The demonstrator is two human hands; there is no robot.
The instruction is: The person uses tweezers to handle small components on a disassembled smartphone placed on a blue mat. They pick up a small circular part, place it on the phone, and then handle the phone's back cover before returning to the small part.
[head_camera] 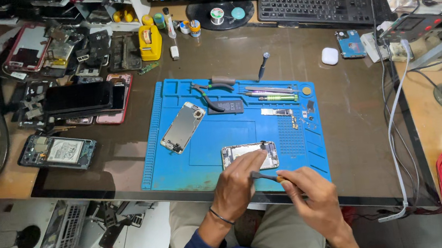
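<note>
Holding down an opened phone body (250, 156) near the bottom centre of the frame, the left hand (237, 186) has its fingers curled loosely over the lower edge of it, a thin dark band round the wrist. The right hand (310, 197), just to the right, pinches a slim dark tool (265, 176) between thumb and fingers, with its tip pointing left toward the phone. The phone sits on a blue rubbery work mat (181, 167) with moulded ridges and little trays.

Further up the mat lies a detached silvery screen panel (182, 127), tilted, plus a flat black battery (230, 106), pliers (211, 89) and a few thin metal tweezers (270, 92) near the top edge.

Upper left of the frame is a heap of stripped phones (71, 99), glossy black and pinkish frames. A yellow plastic bottle (150, 42) stands beyond the mat. A small white rounded case (329, 55) sits to the right, with a black keyboard (318, 5) and monitor stand (219, 13) at the top.
</note>
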